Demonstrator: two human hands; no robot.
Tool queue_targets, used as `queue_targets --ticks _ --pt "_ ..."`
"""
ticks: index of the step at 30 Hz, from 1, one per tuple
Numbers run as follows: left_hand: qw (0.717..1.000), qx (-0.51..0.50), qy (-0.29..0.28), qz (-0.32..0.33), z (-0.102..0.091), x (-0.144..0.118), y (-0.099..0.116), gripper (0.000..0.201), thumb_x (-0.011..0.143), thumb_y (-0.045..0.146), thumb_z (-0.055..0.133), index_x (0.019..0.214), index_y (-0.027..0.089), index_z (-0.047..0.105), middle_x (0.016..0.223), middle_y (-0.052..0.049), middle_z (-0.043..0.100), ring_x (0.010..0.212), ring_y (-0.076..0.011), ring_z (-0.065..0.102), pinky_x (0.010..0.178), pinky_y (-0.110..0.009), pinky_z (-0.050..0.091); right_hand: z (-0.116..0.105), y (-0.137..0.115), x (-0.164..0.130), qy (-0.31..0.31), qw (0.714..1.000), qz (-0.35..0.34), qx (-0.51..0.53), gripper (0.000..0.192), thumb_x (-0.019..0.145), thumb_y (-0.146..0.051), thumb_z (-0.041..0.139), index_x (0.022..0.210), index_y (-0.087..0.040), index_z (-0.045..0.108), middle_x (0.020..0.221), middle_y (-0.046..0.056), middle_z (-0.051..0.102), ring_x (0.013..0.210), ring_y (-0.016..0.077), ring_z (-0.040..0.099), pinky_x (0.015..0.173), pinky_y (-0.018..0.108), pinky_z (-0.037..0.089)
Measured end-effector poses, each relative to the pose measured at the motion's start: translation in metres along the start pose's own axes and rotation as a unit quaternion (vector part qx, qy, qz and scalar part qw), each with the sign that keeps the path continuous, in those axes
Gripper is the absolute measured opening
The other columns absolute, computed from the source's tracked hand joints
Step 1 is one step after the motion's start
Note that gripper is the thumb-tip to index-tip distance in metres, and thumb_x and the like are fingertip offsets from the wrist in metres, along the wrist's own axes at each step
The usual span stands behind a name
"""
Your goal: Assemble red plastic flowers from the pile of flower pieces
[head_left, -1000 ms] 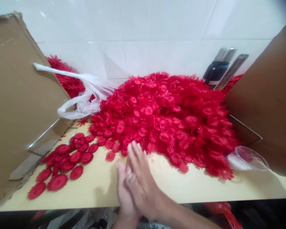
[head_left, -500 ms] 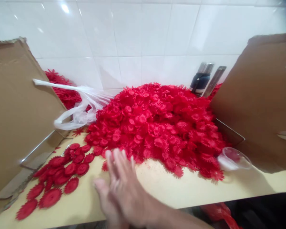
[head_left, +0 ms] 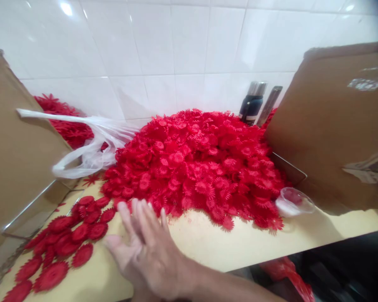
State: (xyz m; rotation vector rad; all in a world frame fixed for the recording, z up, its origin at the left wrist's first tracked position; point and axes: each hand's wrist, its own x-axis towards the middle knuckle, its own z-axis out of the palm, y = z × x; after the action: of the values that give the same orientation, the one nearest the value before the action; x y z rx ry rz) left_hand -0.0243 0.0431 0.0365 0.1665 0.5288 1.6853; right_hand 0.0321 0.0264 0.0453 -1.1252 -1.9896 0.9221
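Note:
In the lower middle of the head view, my two hands lie against each other over the table. My right hand (head_left: 157,256) is on top, its fingers stretched out and pointing away from me. Under it and a little to the left is my left hand (head_left: 121,251), with its thumb spread to the side and its fingers straight. Whether anything lies between the palms is hidden. Just beyond the fingertips begins a large heap of red flower-shaped pieces (head_left: 192,159) with fringed edges. Left of my hands lies a looser group of round red fringed discs (head_left: 63,239).
Cardboard boxes stand at the left (head_left: 22,138) and right (head_left: 330,126). A white plastic bag (head_left: 94,147) lies left of the heap. Behind it, right, are a dark bottle (head_left: 251,105) and a metal ruler-like strip (head_left: 269,105). A clear plastic cup (head_left: 294,202) lies near the right box.
The view has turned slightly right, so the things appear further left. My hands are still together, the right one slid slightly across the left, whose palm edge and thumb show more.

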Motion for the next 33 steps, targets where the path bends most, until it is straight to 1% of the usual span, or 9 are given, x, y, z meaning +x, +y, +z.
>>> queue_targets --ticks 4,7,12,16,19,21,23,28,33 --pt "0.999 0.046 -0.004 0.022 0.006 0.0 0.0 0.068 0.066 0.08 0.039 0.126 0.049 0.047 0.142 0.021 0.039 0.142 -0.0148 -0.001 0.117 -0.034 0.004 -0.007 0.008 -0.004 -0.035 0.999 -0.023 0.015 0.069 0.092 -0.05 0.034 0.143 -0.037 -0.01 0.152 -0.004 -0.004 0.14 0.0217 0.0 0.114 0.051 0.008" --pt "0.996 0.074 0.037 0.042 0.009 -0.003 -0.001 0.066 0.069 0.079 0.034 0.127 0.05 0.045 0.141 0.017 0.044 0.142 -0.0114 0.008 0.116 -0.034 0.01 -0.011 0.013 -0.004 -0.056 0.996 -0.059 0.027 0.08 0.09 -0.053 0.038 0.142 -0.029 -0.018 0.152 0.002 -0.01 0.14 0.0244 -0.005 0.113 0.053 0.005" --pt "0.998 0.061 -0.007 -0.007 0.015 -0.011 -0.01 0.051 0.074 0.072 0.038 0.12 0.052 0.052 0.145 0.018 0.035 0.142 -0.0144 -0.001 0.116 -0.039 0.006 -0.025 0.009 -0.003 -0.057 0.998 0.002 0.021 0.065 0.094 -0.05 0.026 0.148 -0.022 0.002 0.153 0.005 -0.005 0.14 0.0222 -0.008 0.112 0.051 -0.002" --pt "0.994 0.062 0.089 -0.009 0.011 -0.006 -0.01 0.054 0.078 0.073 0.025 0.113 0.048 0.058 0.144 0.017 0.038 0.141 -0.0161 0.01 0.114 -0.041 0.013 -0.02 0.017 -0.011 -0.055 0.996 -0.067 0.037 0.076 0.092 -0.054 0.027 0.146 -0.019 -0.013 0.153 0.007 -0.009 0.141 0.0217 -0.006 0.112 0.052 0.001" --pt "0.996 0.065 0.034 -0.042 0.006 -0.007 -0.017 0.049 0.083 0.065 0.027 0.11 0.044 0.062 0.143 0.014 0.042 0.139 -0.0177 0.023 0.113 -0.04 0.021 -0.018 0.027 -0.009 -0.024 0.999 -0.022 0.016 0.072 0.092 -0.056 0.021 0.147 -0.018 -0.003 0.154 0.008 -0.001 0.141 0.0225 -0.004 0.111 0.054 -0.004" --pt "0.993 0.059 -0.026 -0.098 0.005 -0.012 -0.025 0.049 0.083 0.062 0.034 0.108 0.033 0.066 0.139 0.003 0.05 0.134 -0.0219 0.034 0.112 -0.039 0.026 -0.021 0.033 -0.003 0.027 1.0 0.001 0.012 0.072 0.091 -0.06 0.017 0.148 -0.019 0.005 0.154 0.008 0.005 0.142 0.0227 -0.001 0.111 0.055 -0.007" --pt "0.989 0.061 -0.016 -0.135 0.004 -0.014 -0.031 0.042 0.087 0.051 0.038 0.099 0.026 0.069 0.124 -0.003 0.062 0.125 -0.0209 0.047 0.107 -0.037 0.033 -0.026 0.039 0.002 0.074 0.996 0.006 0.051 0.072 0.09 -0.063 0.015 0.147 -0.021 0.01 0.154 0.007 0.015 0.142 0.0227 0.007 0.112 0.054 -0.002" --pt "0.974 0.08 0.106 -0.181 -0.004 -0.01 -0.027 0.034 0.091 0.03 0.04 0.082 0.013 0.068 0.089 -0.008 0.071 0.091 -0.0166 0.065 0.084 -0.03 0.051 -0.037 0.05 -0.003 0.136 0.952 0.081 0.261 0.063 0.092 -0.059 0.011 0.138 -0.024 0.035 0.129 0.009 0.055 0.12 0.0198 0.051 0.1 0.044 0.041" --pt "0.972 0.091 0.117 -0.184 -0.012 -0.012 -0.019 0.03 0.089 0.03 0.043 0.09 0.013 0.067 0.091 -0.008 0.07 0.08 -0.0143 0.066 0.073 -0.026 0.052 -0.047 0.059 -0.028 0.124 0.981 0.028 0.144 0.026 0.089 -0.037 0.05 0.104 -0.019 0.062 0.104 0.007 0.063 0.1 0.0185 0.059 0.087 0.036 0.048"
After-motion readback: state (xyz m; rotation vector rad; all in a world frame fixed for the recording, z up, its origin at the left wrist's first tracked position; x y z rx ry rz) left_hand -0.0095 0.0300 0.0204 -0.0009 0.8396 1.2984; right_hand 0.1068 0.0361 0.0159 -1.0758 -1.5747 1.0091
